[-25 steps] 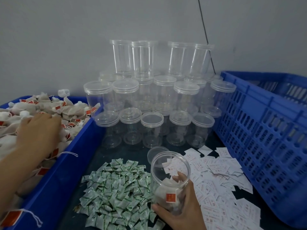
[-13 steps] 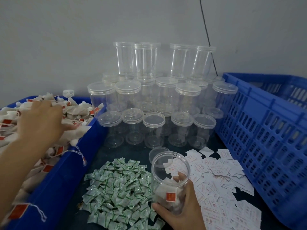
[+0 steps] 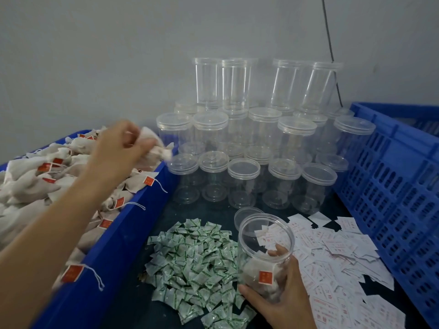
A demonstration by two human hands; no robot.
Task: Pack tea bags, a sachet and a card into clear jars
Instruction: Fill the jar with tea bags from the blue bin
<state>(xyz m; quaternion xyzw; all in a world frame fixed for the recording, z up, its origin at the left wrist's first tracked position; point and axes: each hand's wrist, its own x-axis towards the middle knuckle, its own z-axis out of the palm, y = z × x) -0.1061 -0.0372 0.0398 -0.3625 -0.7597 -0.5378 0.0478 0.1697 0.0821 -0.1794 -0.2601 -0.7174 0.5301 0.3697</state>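
Tea bags (image 3: 155, 148), a blurred white clump, sit pinched in the left hand (image 3: 116, 150) above the blue bin (image 3: 114, 252), at ten o'clock from the open jar (image 3: 263, 243). The right hand (image 3: 282, 302) wraps round that jar's lower half. Green sachets (image 3: 194, 257) lie at the jar's nine o'clock and cards (image 3: 332, 257) at its three.

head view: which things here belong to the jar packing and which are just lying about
In the job: open jar in right hand, tea bag in left hand, tea bag bin, green sachets, cards, loose lid, stacked jars.
Lying about: blue crate, black cable.
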